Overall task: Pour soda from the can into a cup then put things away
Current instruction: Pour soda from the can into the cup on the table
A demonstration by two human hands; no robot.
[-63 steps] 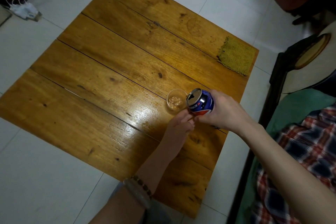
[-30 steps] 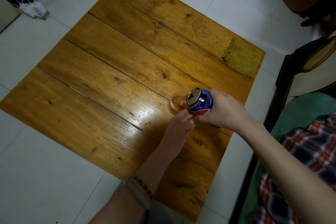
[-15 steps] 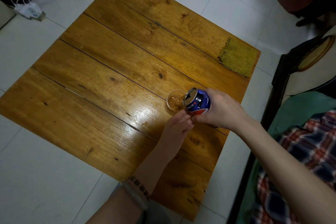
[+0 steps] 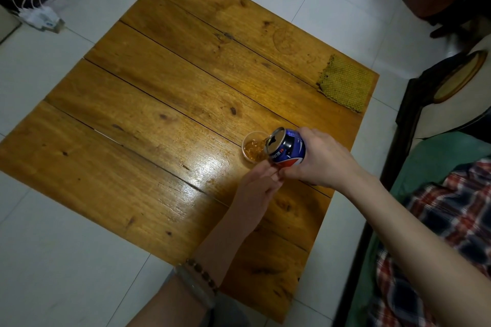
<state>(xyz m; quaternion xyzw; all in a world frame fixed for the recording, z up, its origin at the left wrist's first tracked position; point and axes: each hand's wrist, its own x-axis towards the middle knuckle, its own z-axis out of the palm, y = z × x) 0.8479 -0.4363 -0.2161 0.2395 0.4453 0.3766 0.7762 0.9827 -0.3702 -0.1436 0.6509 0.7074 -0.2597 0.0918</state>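
A blue soda can [image 4: 288, 150] is tipped to the left over a small clear cup [image 4: 252, 150] on the wooden table [image 4: 164, 103]. My right hand [image 4: 318, 158] grips the can from the right. Brown soda runs from the can's mouth into the cup, which holds brown liquid. My left hand [image 4: 259, 184] reaches in from below, its fingertips at the cup's near side under the can; whether they pinch the cup is hidden.
A yellow woven cloth [image 4: 345, 86] lies at the table's far right corner. A power strip with white cables [image 4: 39, 17] sits on the tiled floor at the far left. A dark chair [image 4: 451, 82] and a plaid blanket [image 4: 438, 233] are on the right.
The can has tipped further toward the cup and soda now flows. The cup has gone from nearly empty to holding brown liquid. Both hands stay in place.
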